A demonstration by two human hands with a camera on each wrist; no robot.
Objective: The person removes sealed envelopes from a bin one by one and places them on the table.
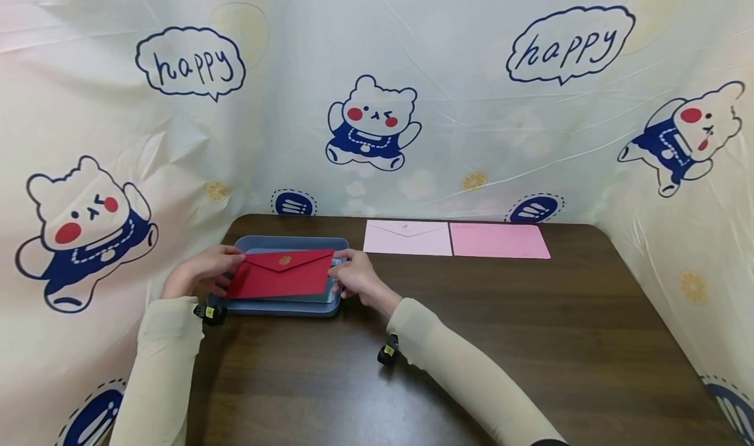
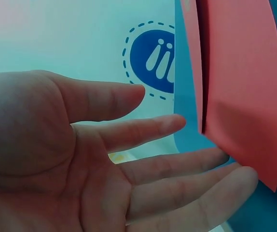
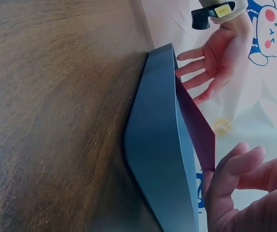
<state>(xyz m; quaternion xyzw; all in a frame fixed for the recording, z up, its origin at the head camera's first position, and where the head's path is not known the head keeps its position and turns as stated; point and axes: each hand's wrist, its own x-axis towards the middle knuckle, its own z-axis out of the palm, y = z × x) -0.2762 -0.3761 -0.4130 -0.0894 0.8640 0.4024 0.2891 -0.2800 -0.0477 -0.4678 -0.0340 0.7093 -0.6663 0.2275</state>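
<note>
A red envelope point(image 1: 283, 276) with a gold seal on its flap slants over the blue tray point(image 1: 283, 312). Light blue paper shows beneath it. At its left end, my left hand point(image 1: 205, 272) has its fingers spread; in the left wrist view the fingertips point(image 2: 244, 179) meet the envelope's lower corner, and the thumb stands apart from it. My right hand point(image 1: 360, 277) holds the opposite short edge with bent fingers. From the right wrist view, the envelope point(image 3: 196, 125) rises above the tray rim near that hand.
A white envelope point(image 1: 406, 238) with a pointed flap lies at the table's back edge, side by side with a pink envelope point(image 1: 501, 241). A patterned curtain point(image 1: 459, 105) hangs behind the brown wooden table point(image 1: 471, 315) and along both sides.
</note>
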